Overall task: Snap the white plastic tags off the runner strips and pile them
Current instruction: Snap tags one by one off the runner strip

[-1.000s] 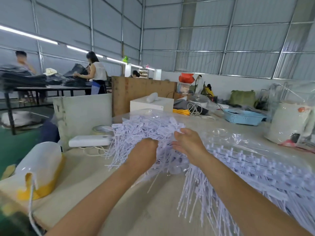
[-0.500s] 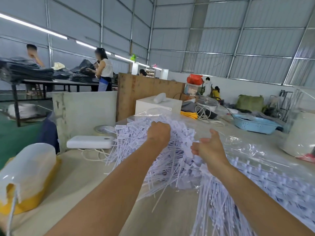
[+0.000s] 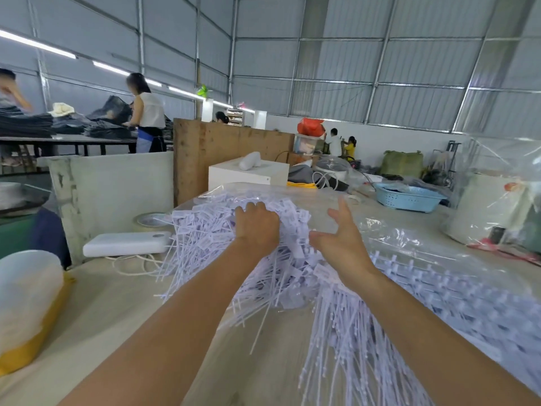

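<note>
A: Head view, where are the tags?

B: The tags (image 3: 210,230) are heaped in a white pile on the table (image 3: 96,312), past the middle, thin tails fanning toward the near edge. The runner strips (image 3: 439,291) lie to the right of the pile, partly under clear plastic (image 3: 395,235), with their long tails hanging toward the camera.

A: And the 2 hands?

B: The left hand (image 3: 257,227) sits on top of the pile, knuckles up, fingers curled down into the tags. Whether it really grips any, I cannot tell. The right hand (image 3: 341,238) hovers just right of the pile, fingers spread and straight, holding nothing.

A: Anything else on the table?

B: A flat white box (image 3: 126,244) with a cord left of the pile, a tape roll (image 3: 149,219) behind it, and a blue basket (image 3: 407,197) far right.
</note>
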